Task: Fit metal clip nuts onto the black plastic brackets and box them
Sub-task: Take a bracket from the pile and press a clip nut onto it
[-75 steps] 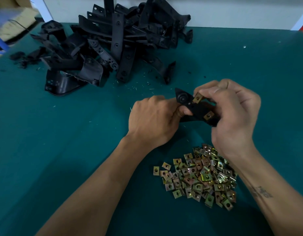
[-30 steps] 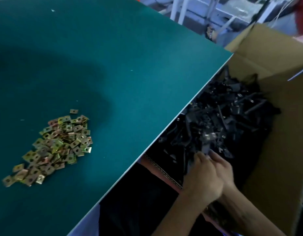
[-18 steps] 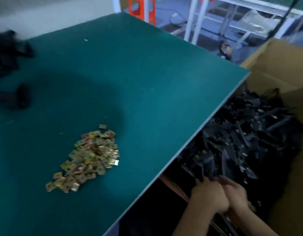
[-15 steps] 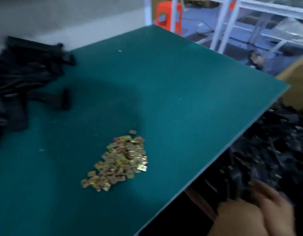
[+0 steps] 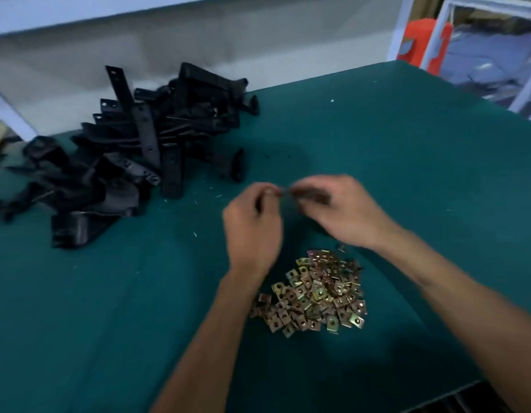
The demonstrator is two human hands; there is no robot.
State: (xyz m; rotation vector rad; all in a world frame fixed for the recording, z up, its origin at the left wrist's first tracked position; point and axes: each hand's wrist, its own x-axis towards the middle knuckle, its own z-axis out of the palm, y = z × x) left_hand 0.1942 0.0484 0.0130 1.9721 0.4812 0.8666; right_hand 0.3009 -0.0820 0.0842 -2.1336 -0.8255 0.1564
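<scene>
The black plastic brackets (image 5: 133, 156) lie in a loose, tangled heap on the far left part of the green table (image 5: 407, 162), close to its back edge; several long strips with holes stick up from the heap at an angle. One bracket (image 5: 234, 165) lies apart at the right fringe of the heap, nearer the hands.

The metal clip nuts (image 5: 315, 290) form a flat pile of small brass-coloured squares on the table, near the front edge, just below and between the two wrists. The left forearm (image 5: 210, 332) covers the left margin of the pile.

The left hand (image 5: 252, 225) is raised over the table beyond the pile, back toward the camera, fingers (image 5: 267, 190) curled inward with the tips drawn together. The right hand (image 5: 341, 210) is beside it, fingers (image 5: 303, 189) bent and pointing left. The fingertips of both hands meet at one spot. The frame is motion-blurred there: whether a small part is pinched between them cannot be told.

Behind the table stand a white frame (image 5: 437, 28) and an orange stool (image 5: 422, 43).
</scene>
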